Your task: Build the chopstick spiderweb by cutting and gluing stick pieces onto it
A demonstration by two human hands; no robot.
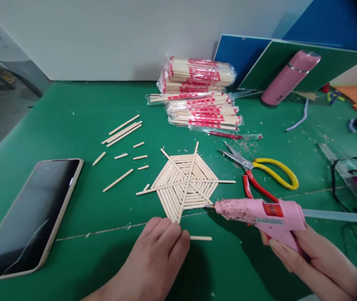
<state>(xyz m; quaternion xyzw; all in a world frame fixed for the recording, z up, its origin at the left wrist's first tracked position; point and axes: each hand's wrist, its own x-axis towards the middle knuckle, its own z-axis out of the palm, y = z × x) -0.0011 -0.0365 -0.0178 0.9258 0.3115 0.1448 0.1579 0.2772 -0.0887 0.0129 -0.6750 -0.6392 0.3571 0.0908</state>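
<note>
Hexagonal stick web (186,181) lies flat on green tabletop (72,108), several spoke ends poking past its rim. R hand (310,263) is wrapped round grip of pink hot-glue gun (260,213), translucent glue stick (338,216) out the back; nozzle is at web's near-R corner, touching or just beside, hard to say. L hand (159,255), fingers curled in & narrow, is at web's near edge by a spoke end; loose wooden stick (201,238) pokes out R of the thumb, but can't tell if it's pinched or just lying underneath, as fingers hide it.

L of web: short cut pieces (118,180), w/ smartphone (31,213) farther L, screen up. Behind-L of web: longer sticks (124,135). Behind web: plastic-wrapped chopstick bundles (197,110), red-printed. R of web: scissor-type cutter (244,161) w/ red & yellow handles, blades apart. Far behind-R of web: pink flask (286,81).
</note>
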